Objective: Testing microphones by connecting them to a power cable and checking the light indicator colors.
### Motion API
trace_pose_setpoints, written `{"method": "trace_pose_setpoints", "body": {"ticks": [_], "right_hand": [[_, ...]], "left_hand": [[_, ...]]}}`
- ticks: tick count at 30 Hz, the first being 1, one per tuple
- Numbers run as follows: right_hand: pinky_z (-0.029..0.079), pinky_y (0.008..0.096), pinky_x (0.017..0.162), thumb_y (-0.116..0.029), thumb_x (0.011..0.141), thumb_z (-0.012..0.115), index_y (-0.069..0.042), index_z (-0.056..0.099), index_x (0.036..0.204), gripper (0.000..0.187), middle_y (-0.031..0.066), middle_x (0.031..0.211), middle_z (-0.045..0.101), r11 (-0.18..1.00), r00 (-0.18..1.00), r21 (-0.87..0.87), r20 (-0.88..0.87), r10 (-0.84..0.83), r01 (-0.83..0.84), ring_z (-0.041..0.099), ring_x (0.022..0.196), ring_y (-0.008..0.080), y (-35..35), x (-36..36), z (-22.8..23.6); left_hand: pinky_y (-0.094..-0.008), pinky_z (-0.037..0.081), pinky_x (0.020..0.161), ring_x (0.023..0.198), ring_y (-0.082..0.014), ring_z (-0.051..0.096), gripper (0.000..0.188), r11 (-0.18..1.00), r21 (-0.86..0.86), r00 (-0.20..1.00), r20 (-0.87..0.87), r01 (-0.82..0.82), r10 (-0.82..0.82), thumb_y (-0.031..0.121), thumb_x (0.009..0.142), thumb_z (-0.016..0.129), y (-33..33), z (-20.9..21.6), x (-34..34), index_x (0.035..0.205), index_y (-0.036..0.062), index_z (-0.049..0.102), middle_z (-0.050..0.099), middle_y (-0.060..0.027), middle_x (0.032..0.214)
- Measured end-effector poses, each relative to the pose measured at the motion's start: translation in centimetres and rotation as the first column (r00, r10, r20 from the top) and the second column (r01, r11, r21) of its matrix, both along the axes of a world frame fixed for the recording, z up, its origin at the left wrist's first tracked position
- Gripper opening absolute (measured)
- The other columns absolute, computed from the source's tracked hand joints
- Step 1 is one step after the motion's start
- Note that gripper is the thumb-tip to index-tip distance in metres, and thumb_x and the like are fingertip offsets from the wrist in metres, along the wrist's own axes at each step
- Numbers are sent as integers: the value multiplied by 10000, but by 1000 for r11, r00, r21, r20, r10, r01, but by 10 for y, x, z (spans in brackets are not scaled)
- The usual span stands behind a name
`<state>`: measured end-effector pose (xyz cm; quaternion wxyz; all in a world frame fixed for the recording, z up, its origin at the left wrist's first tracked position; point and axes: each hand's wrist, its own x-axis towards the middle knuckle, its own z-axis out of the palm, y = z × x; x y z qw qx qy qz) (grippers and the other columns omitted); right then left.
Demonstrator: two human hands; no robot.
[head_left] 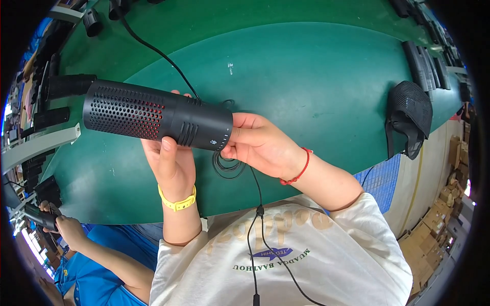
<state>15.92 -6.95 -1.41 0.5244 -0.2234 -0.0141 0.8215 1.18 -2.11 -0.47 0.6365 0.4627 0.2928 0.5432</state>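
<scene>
The left hand (172, 164) comes up from the lower edge with its forearm almost upright, a yellow wristband (176, 202) around the wrist. It is partly closed around the middle of a black cylinder (153, 113): the thumb lies along the near side, pointing away from the body, and fingertips show past the far side, so the barrel rests in the curve of the grip.

The right hand (263, 146) reaches in from the lower right, its elbow bent out and its forearm slanting up and to the left, a red bracelet (300, 171) at the wrist. Its fingers are bent and gathered at the cylinder's right end; their tips are partly hidden there, so I cannot tell whether they grip the end or only touch it.

The cylinder is held above the green surface (316, 92), lying nearly level and tilted slightly down toward the right hand. Its perforated part, glowing red inside, points left. A thick black cable (154, 49) runs from the upper left to its far side. Thin looped cable (219, 167) hangs just below the right fingers.

At lower left, a co-worker's hand (71, 232) holds another black cylinder (41, 217).
</scene>
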Motion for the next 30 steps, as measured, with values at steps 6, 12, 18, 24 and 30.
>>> {"method": "trace_pose_setpoints", "body": {"ticks": [6,12,18,24,30], "right_hand": [[400,168,610,-34,801,545,-42,544,766,36,53,737,538,1000,994,19,106,-1,-1,484,643,91,2,0,9],[387,161,589,-13,775,559,-49,553,753,43,45,737,536,995,934,95,355,-34,0,473,633,80,1,-1,11],[376,180,560,17,730,577,-30,545,733,57,26,728,514,950,701,311,677,-222,0,449,604,85,-1,-4,12],[372,215,543,42,681,586,-14,527,718,89,32,738,492,800,219,588,802,-556,-121,434,575,125,-4,-8,16],[371,247,533,51,657,579,-20,525,719,109,57,757,484,553,-162,782,529,-833,-288,431,566,175,3,-12,7]], "left_hand": [[-402,371,932,1179,-314,389,587,1000,17,1000,2,9,-9,319,854,505,1,-1,-3,1327,89,244,371,-169,1285],[-367,378,914,1131,-257,432,622,1000,-2,1000,0,-3,3,348,842,522,0,-3,-5,1331,89,237,409,-141,1251],[-314,387,882,1055,-189,480,726,999,-42,1000,-11,-9,9,407,794,577,-1,-1,-6,1340,90,217,454,-97,1204],[-287,392,862,1010,-163,505,805,998,-62,1000,-6,-5,4,446,752,617,-1,-2,-7,1345,92,204,478,-73,1170],[-287,387,867,1012,-161,502,787,999,-53,1000,17,11,-10,439,763,607,-1,-4,-7,1346,96,204,478,-72,1174]]}}
